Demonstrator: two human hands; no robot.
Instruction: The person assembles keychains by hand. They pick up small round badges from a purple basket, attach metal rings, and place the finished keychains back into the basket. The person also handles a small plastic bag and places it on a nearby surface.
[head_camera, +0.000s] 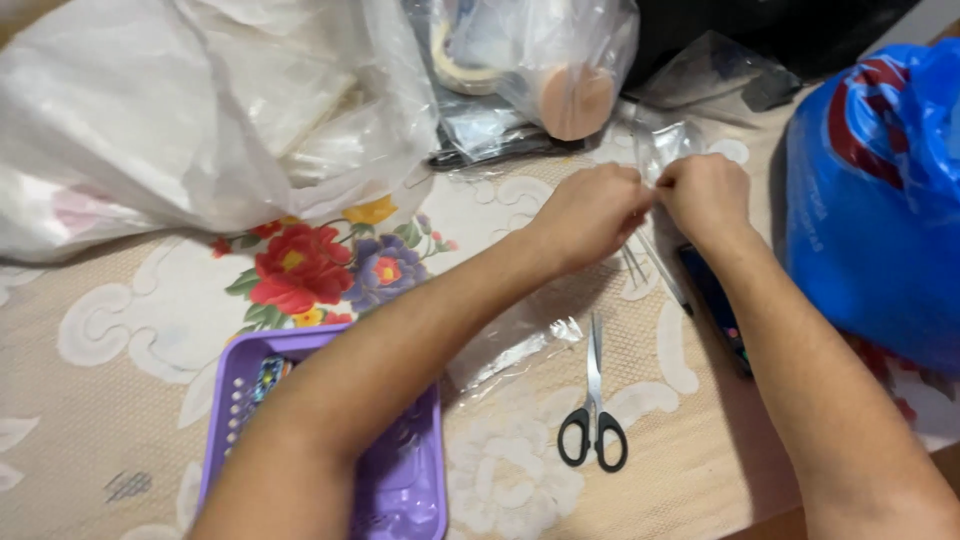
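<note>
A beige tablecloth (120, 400) printed with white scrolls and red, yellow and purple flowers lies under a purple plastic basket (400, 490), black-handled scissors (594, 420), a blue bag (880, 220) with red markings and a milky-white plastic bag (150, 110).

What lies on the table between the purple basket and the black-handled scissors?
In the head view, a flat clear plastic bag lies on the tablecloth between the purple basket and the scissors.
</note>
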